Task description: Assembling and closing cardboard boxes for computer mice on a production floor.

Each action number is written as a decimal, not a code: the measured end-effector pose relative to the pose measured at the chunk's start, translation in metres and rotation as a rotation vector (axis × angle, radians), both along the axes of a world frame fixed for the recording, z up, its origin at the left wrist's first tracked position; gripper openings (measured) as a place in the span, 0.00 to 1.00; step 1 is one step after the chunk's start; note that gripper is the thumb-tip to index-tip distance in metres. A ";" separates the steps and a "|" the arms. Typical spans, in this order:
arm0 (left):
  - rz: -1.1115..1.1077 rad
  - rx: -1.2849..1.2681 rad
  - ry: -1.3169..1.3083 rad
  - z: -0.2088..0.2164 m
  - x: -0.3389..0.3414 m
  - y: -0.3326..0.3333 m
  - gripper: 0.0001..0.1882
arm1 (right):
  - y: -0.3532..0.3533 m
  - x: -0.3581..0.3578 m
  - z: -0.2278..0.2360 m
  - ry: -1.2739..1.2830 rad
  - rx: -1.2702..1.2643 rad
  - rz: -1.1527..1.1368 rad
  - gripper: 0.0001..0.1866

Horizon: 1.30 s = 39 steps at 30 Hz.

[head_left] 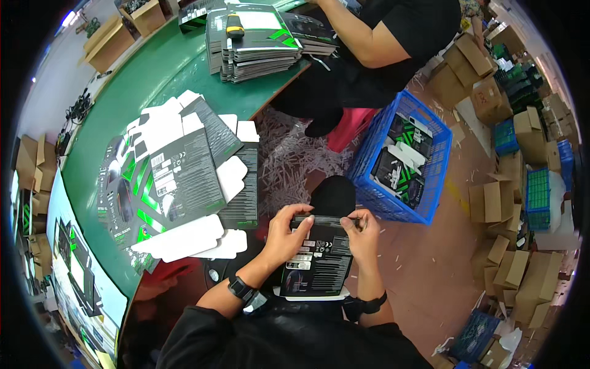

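Observation:
On my lap lies a black printed cardboard box (321,261), its printed face toward me and white flaps showing along its near edge. My left hand (287,238) closes on its far left corner, thumb on top. At the far right corner, my right hand (362,235) pinches the edge between thumb and fingers. A thin strip runs along the far edge between both hands; I cannot tell whether it is a flap. Left of my hands, a loose pile of unfolded black, green and white cartons (184,169) spreads over the green table (175,64).
A blue plastic crate (393,206) with printed cartons inside stands on the floor to the right. A neat carton stack (261,52), topped by a yellow-and-black tool (234,26), sits far on the table. Another person's arm (362,34) is beyond. Paper shreds (295,150) litter the floor.

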<state>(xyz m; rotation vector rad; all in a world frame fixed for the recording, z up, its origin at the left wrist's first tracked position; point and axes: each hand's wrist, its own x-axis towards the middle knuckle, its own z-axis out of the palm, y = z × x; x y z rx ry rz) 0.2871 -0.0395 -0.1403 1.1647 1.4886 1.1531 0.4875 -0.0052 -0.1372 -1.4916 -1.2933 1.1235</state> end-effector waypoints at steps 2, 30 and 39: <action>0.018 -0.089 -0.107 -0.004 0.001 -0.003 0.14 | -0.004 0.000 -0.004 0.113 -0.082 0.028 0.12; -0.198 0.197 -0.209 0.007 -0.017 -0.013 0.07 | -0.021 0.009 0.009 0.511 -0.247 0.092 0.10; -0.217 0.222 -0.261 0.003 -0.016 -0.013 0.05 | -0.023 0.009 0.011 0.455 -0.236 0.080 0.12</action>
